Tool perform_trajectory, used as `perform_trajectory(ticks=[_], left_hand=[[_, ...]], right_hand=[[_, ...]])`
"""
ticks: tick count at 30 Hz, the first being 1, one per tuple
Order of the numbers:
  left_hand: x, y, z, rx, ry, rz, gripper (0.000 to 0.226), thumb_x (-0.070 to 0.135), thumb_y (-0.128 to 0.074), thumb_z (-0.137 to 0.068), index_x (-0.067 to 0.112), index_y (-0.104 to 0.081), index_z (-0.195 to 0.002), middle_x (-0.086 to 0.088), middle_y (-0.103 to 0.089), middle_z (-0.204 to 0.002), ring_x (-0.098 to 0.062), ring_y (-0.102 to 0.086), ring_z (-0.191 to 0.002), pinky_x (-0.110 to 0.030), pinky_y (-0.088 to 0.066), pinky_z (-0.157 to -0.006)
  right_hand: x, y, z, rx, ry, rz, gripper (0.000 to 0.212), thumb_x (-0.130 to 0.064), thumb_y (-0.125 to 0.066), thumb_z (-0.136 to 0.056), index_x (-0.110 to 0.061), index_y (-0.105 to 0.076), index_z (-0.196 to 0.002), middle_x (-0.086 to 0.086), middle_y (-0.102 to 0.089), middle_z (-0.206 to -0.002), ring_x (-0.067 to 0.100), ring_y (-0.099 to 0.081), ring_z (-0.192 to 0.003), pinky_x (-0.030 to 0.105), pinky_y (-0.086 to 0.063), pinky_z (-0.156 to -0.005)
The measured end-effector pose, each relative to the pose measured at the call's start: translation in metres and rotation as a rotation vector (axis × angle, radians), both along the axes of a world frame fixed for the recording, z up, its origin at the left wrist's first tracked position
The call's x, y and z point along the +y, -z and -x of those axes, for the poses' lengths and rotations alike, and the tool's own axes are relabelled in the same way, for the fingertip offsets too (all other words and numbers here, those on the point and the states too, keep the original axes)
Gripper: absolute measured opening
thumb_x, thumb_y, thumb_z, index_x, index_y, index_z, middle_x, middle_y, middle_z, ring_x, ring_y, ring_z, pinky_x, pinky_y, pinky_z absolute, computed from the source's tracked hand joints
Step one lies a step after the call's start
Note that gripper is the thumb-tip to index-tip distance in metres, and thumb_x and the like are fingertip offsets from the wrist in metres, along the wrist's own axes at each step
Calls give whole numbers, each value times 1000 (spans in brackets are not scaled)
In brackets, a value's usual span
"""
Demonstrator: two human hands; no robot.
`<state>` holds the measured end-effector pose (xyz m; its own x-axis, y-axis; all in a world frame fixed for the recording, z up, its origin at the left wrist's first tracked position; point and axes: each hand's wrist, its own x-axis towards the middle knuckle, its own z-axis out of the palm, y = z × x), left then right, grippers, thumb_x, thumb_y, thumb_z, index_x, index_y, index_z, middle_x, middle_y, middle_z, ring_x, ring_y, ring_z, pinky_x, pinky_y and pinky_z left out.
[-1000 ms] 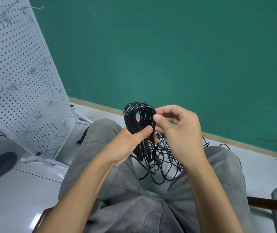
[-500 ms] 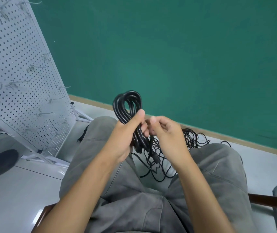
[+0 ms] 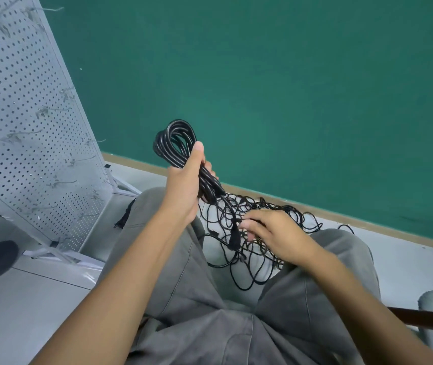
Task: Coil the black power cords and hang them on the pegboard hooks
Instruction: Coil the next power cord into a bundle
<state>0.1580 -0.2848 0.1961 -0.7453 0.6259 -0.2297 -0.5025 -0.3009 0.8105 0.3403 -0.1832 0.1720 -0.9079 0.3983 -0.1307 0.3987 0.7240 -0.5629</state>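
Left hand gripping coil upright above the knees, pegboard well to its left; right hand lower, fingers loosely curled, maybe touching the hanging plug over floor tangle.

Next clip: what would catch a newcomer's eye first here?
The glossy black coiled power cord raised at centre in the left hand's grip, against the green wall. Below it, the right hand reaches into a tangle of thin black cords. A white perforated pegboard leans at left.

Left hand's fingers hidden behind coiled cord.
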Motion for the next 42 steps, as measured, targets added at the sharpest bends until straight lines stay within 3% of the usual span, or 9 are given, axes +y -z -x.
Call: perform_trajectory(ticks=[9,13,16,21,27,29,32,36,42], left_hand=[[84,-62,-1,-22,-17,-166,36,37,-62,-102,16,-50,-75,2,-49,-61,-17,-52,-52,-34,-53,-70],[88,-82,11,44,67,-195,36,35,-62,-103,15,-50,-76,1,-49,-61,-17,-53,-52,-36,-59,-80],[84,-80,8,62,196,-201,35,35,-61,-103,14,-52,-76,0,-49,-64,-17,-58,-56,-42,-57,-99],[82,-78,2,28,276,-246,35,35,-58,-104,14,-53,-77,-1,-51,-67,-19,-61,-60,-47,-50,-109],[80,-97,7,-2,267,-282,35,38,-56,-105,15,-54,-79,0,-49,-67,-16,-58,-60,-42,-54,-104],[78,-103,10,11,266,-280,35,38,-56,-105,15,-54,-79,0,-49,-67,-16,-58,-60,-42,-55,-103],[75,-105,12,30,276,-269,35,38,-56,-105,14,-54,-79,0,-49,-67,-17,-57,-59,-42,-56,-101],[74,-99,9,11,308,-275,36,39,-54,-105,15,-53,-79,1,-49,-66,-16,-57,-61,-40,-57,-100],[64,-89,15,-32,262,-279,36,39,-54,-105,15,-52,-79,1,-49,-67,-16,-58,-63,-41,-57,-100]], right_hand=[[45,-25,-5,-348,-122,-165,21,-36,-63,-100,-20,-77,-102,-5,-75,-105,13,-67,-96,33,-52,-90],[91,-28,-19,-193,196,-289,24,-29,-57,-104,-13,-73,-95,6,-75,-96,27,-68,-93,38,-52,-85],[112,-42,-22,10,397,-311,17,-17,-60,-102,-10,-73,-108,7,-73,-110,26,-66,-104,33,-48,-91],[100,-61,1,231,363,-268,27,-17,-64,-100,-13,-67,-127,1,-69,-122,14,-63,-109,29,-47,-103],[76,-26,14,-105,130,49,50,-31,-64,-101,-13,-51,-145,3,-59,-144,16,-59,-125,36,-44,-113],[67,-12,15,-67,155,187,58,-32,-65,-100,-15,-43,-151,3,-54,-148,16,-57,-127,37,-45,-113],[59,-14,23,196,245,377,60,-29,-63,-101,-19,-36,-154,-1,-52,-146,12,-55,-128,28,-44,-108],[59,-36,40,335,270,264,31,-26,-62,-102,-21,-58,-132,-6,-61,-133,7,-56,-124,25,-43,-106],[46,-38,40,453,371,391,11,-17,-57,-104,-12,-62,-96,4,-77,-83,19,-73,-78,34,-58,-85]])
